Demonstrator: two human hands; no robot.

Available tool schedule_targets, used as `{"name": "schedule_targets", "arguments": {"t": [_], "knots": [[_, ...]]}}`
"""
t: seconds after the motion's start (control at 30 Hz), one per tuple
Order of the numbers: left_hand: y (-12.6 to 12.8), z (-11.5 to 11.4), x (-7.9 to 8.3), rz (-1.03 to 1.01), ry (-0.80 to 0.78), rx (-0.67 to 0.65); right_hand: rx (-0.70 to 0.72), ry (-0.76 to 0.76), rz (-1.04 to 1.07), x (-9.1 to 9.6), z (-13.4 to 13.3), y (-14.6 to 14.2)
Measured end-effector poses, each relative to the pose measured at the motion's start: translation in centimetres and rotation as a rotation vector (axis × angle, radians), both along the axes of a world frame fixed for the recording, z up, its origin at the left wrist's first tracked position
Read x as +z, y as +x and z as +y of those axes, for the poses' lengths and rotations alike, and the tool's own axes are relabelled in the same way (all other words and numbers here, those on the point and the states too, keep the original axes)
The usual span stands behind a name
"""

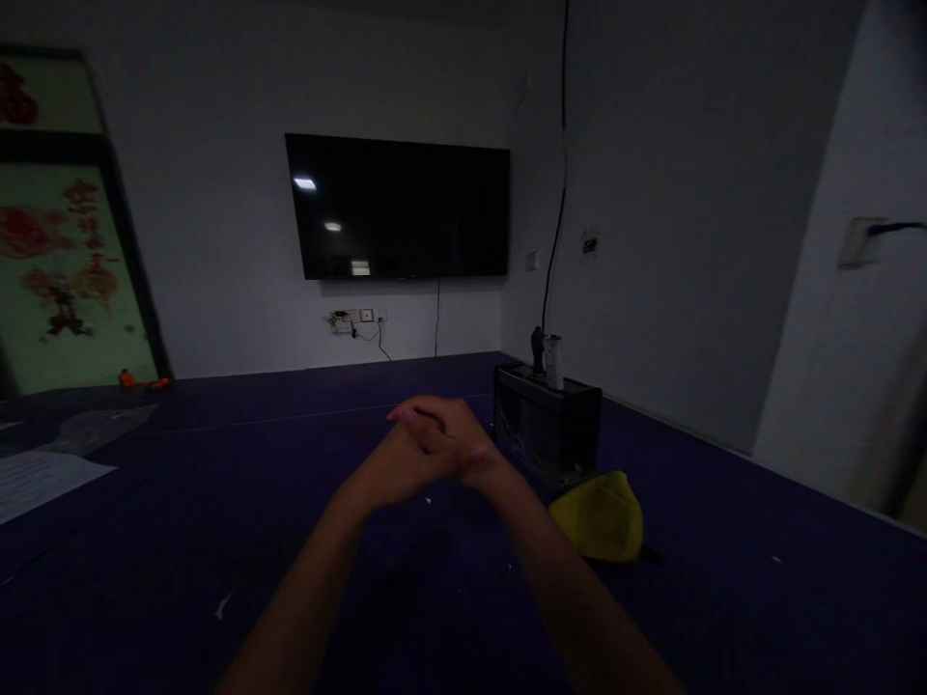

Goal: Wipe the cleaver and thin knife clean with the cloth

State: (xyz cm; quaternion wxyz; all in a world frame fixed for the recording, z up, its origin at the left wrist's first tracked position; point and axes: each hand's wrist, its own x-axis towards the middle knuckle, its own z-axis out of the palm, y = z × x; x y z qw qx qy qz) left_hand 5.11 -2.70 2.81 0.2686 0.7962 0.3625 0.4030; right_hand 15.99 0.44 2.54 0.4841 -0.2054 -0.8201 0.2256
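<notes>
My two hands are clasped together in front of me, above a dark blue table (217,502). My left hand (402,463) and my right hand (456,439) wrap round each other with fingers closed. No object shows between them. A yellow cloth (601,516) lies on the table just right of my right forearm. Behind it stands a dark box-shaped case (547,425).
A black screen (398,208) hangs on the far wall above wall sockets (354,319). Two small bottles (547,359) stand on the case. White paper (36,478) and clear plastic (101,425) lie at the table's left. A small orange object (130,379) sits far left.
</notes>
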Motion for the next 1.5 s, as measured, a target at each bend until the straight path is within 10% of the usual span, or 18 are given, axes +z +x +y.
{"name": "schedule_targets", "arguments": {"t": [0.23,0.33,0.57,0.77,0.97,1.5], "knots": [[-1.2,0.3,1.4,-0.105,0.038,-0.029,-0.11,0.097,-0.015,0.1,1.2,1.7],[-3.1,0.3,2.4,-0.145,0.088,0.15,-0.214,0.027,0.061,0.1,2.5,3.6],[-8.4,1.0,3.2,-0.388,0.123,0.441,-0.961,0.17,0.378,-1.2,6.0,11.5],[-9.9,1.7,3.1,-0.577,0.038,0.569,-1.282,0.307,0.398,-4.6,8.4,15.7],[-9.6,2.0,2.8,-0.609,0.043,0.54,-1.287,0.103,0.46,-7.5,10.6,16.3],[-9.2,2.0,2.9,-0.589,0.022,0.525,-1.319,0.255,0.506,-8.8,11.5,15.7]]}}
